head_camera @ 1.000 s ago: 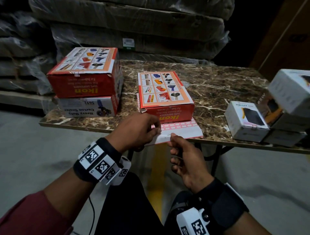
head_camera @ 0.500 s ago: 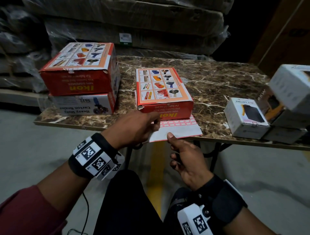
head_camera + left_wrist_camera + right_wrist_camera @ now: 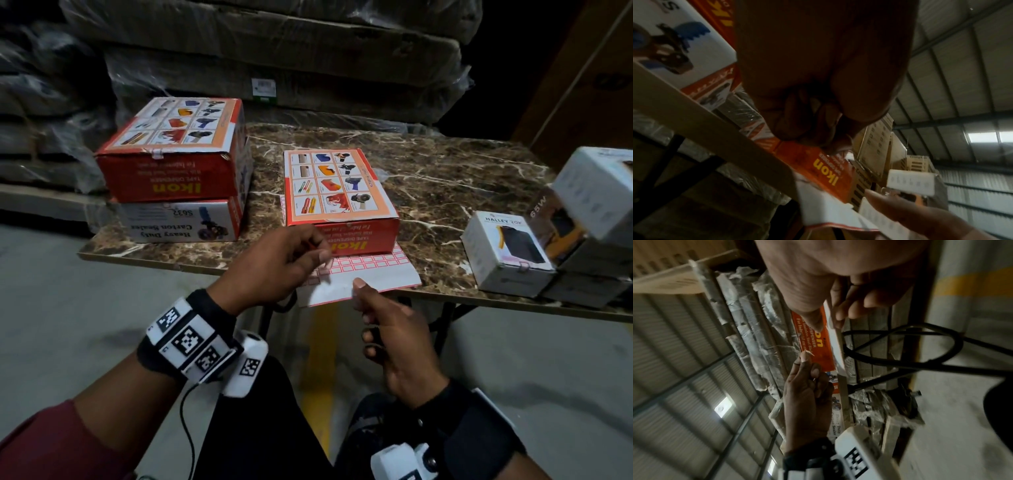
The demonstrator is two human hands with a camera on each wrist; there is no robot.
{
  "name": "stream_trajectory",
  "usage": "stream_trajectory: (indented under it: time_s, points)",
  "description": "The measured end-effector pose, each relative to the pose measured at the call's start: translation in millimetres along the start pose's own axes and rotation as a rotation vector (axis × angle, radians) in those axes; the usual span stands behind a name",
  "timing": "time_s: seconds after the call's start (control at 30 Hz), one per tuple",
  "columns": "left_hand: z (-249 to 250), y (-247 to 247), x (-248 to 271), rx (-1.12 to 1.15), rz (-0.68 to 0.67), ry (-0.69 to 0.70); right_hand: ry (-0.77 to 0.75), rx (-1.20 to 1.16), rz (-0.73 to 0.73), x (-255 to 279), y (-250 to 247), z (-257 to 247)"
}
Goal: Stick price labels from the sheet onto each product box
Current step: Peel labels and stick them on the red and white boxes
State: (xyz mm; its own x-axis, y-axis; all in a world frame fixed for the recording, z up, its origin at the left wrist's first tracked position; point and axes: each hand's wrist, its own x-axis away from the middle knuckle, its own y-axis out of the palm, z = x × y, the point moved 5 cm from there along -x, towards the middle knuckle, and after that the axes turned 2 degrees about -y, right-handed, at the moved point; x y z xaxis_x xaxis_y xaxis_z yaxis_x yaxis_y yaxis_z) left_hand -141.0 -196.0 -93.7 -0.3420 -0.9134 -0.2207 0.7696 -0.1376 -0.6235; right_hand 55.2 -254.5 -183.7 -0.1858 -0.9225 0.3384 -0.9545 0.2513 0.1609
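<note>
Head view first: a person sits at a marble-patterned table (image 3: 462,192) with both hands out over its near edge. Their right hand (image 3: 394,339) pinches the near edge of the label sheet (image 3: 373,274), thumb on top and fingers curled underneath; the sheet lies on the table edge, its far part tucked under the flat orange Ikon box (image 3: 339,198) and its near part hanging past the edge, with rows of red-bordered labels showing just in front of the box. The left hand (image 3: 277,263) hovers above the sheet, right in front of the box's near side, fingertips bunched together. From the right wrist camera, a small peeled label (image 3: 807,353) sticks up from those pinched fingertips, close to the box's orange side panel. To the left stands a stack of two boxes, another orange Ikon box (image 3: 171,150) on top of a white carton sealer box (image 3: 178,222). On the right, a small white Halley box (image 3: 503,253) sits near the table edge, just beside a pile of other small boxes (image 3: 596,219). Plastic-wrapped bundles (image 3: 274,44) are stacked behind the table.
</note>
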Motion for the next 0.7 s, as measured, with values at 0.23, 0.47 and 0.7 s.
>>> stream_trajectory:
  time_s: [0.23, 0.47, 0.7]
  points:
    - [7, 11, 5, 0.236, 0.13, -0.109, -0.545, 0.148, -0.006, 12, -2, -71]
    - [23, 8, 4, 0.241, 0.209, -0.129, -0.643, 0.222, -0.08, 4, 16, -92]
    - [29, -5, 2, 0.215, 0.236, -0.149, -0.603, 0.195, -0.104, 0, 20, -94]
